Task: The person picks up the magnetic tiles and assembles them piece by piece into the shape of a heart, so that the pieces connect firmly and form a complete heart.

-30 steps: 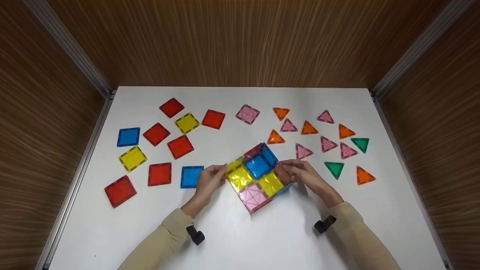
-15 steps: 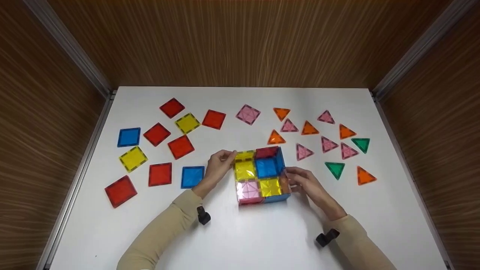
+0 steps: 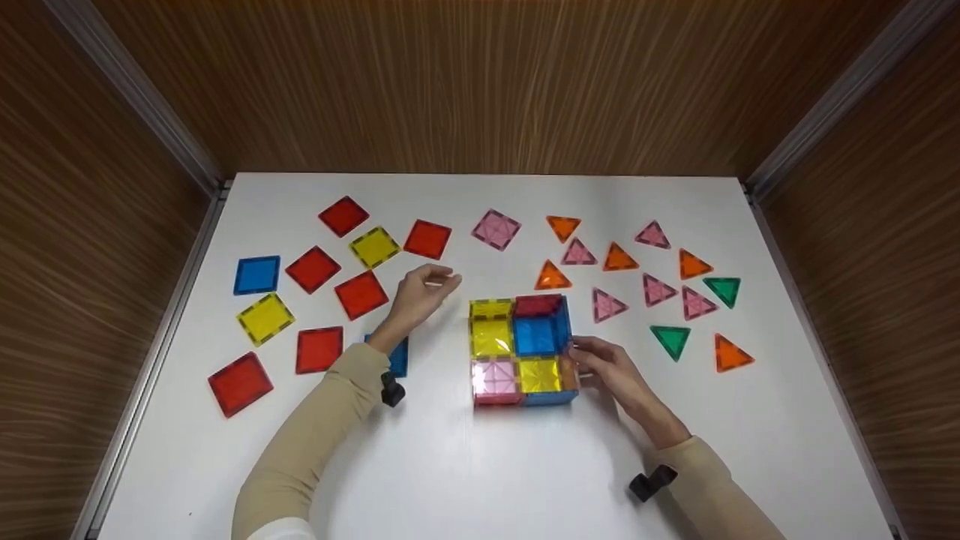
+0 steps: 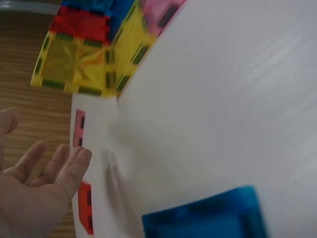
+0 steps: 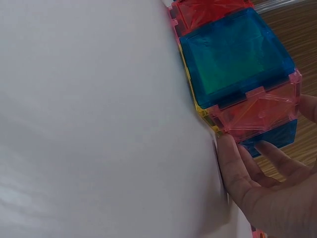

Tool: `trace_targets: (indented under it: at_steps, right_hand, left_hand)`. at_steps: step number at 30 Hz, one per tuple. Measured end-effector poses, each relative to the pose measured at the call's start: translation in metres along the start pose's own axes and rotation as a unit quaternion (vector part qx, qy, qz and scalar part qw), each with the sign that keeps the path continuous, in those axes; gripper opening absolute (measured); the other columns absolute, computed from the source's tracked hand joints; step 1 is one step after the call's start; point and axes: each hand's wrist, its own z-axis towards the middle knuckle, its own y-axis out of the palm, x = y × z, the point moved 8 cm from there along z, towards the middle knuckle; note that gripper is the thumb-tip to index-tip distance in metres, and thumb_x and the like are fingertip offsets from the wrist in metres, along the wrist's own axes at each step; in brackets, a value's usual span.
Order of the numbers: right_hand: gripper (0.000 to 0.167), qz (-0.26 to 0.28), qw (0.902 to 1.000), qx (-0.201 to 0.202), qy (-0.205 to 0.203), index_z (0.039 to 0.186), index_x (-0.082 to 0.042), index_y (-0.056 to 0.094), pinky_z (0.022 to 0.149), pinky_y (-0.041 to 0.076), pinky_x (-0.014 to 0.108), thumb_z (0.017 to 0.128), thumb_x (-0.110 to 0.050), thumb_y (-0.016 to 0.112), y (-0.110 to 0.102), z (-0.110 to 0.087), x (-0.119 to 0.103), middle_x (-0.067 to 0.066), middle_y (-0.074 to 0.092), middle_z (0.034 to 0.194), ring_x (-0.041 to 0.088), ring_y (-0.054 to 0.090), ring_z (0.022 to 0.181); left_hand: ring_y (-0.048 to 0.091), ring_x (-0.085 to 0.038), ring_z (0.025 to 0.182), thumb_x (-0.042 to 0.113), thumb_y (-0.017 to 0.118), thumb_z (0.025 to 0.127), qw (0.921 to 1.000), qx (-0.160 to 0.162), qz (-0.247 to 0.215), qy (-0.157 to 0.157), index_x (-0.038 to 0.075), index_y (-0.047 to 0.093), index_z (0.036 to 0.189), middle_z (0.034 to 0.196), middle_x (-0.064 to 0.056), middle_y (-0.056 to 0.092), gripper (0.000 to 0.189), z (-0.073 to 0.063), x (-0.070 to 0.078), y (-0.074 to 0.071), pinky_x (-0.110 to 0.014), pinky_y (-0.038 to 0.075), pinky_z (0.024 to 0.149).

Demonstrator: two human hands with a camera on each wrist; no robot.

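Observation:
An open-topped box of see-through magnetic tiles (image 3: 491, 337) stands on the white table in the head view. Its floor has yellow, pink and blue squares, with coloured walls round them. My right hand (image 3: 619, 375) holds the box by its right wall; in the right wrist view the fingers (image 5: 233, 163) lie against a pink wall tile (image 5: 262, 113) beside a blue one (image 5: 237, 57). My left hand (image 3: 421, 296) is off the box, to its upper left, holding nothing. In the left wrist view its fingers (image 4: 74, 171) are spread and relaxed, apart from the yellow corner (image 4: 91, 64).
Loose square tiles lie at the left, among them a red one (image 3: 361, 294), a yellow one (image 3: 266, 319) and a blue one (image 3: 257, 275). A pink square (image 3: 496, 229) lies behind the box. Several triangles, such as an orange one (image 3: 553, 275), lie at the right. Wood-grain panels (image 3: 480, 90) surround the table.
The tile box has turned until its sides sit nearly square to the table. My left hand has let go of it and moved up and left. The right hand stays at the right wall.

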Motion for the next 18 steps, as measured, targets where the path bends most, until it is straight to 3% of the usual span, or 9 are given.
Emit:
trace_targets:
  at_steps: [5,9,13,18]
  right_hand:
    - [0.06,-0.001,1.0,0.004,-0.001,0.151,-0.004,0.052,0.092,0.06,0.026,0.106,-0.041,0.063,0.0,0.001,0.0,0.021,0.064,0.142,0.022,0.068,0.106]
    - [0.06,0.002,0.9999,0.004,-0.009,0.152,-0.002,0.051,0.092,0.06,0.025,0.106,-0.039,0.062,0.0,0.0,-0.002,0.02,0.063,0.141,0.02,0.068,0.106]
    - [0.058,0.009,0.9998,0.003,-0.017,0.152,0.0,0.05,0.092,0.061,0.025,0.107,-0.035,0.062,0.001,0.0,-0.002,0.021,0.063,0.14,0.019,0.068,0.103]
    - [0.06,0.003,0.9999,0.007,-0.014,0.152,0.0,0.051,0.092,0.06,0.024,0.106,-0.037,0.063,0.001,0.0,-0.001,0.021,0.062,0.144,0.018,0.067,0.107]
  left_hand:
    - [0.062,-0.031,0.128,0.04,0.071,0.101,0.999,0.041,0.013,-0.013,0.006,0.058,0.143,0.14,-0.014,0.063,0.056,0.03,0.005,-0.033,-0.04,0.056,0.109]
    - [0.058,-0.03,0.131,0.041,0.073,0.099,0.9975,0.064,0.012,-0.028,0.007,0.054,0.148,0.145,-0.016,0.059,0.062,0.052,0.006,-0.05,-0.04,0.054,0.113]
    - [0.056,-0.03,0.133,0.043,0.073,0.098,0.9953,0.086,0.012,-0.043,0.008,0.052,0.151,0.149,-0.016,0.056,0.066,0.069,0.003,-0.06,-0.04,0.052,0.113]
    - [0.054,-0.03,0.135,0.038,0.074,0.099,0.992,0.118,0.014,-0.043,0.008,0.052,0.15,0.15,-0.016,0.057,0.063,0.084,-0.001,-0.059,-0.04,0.051,0.115]
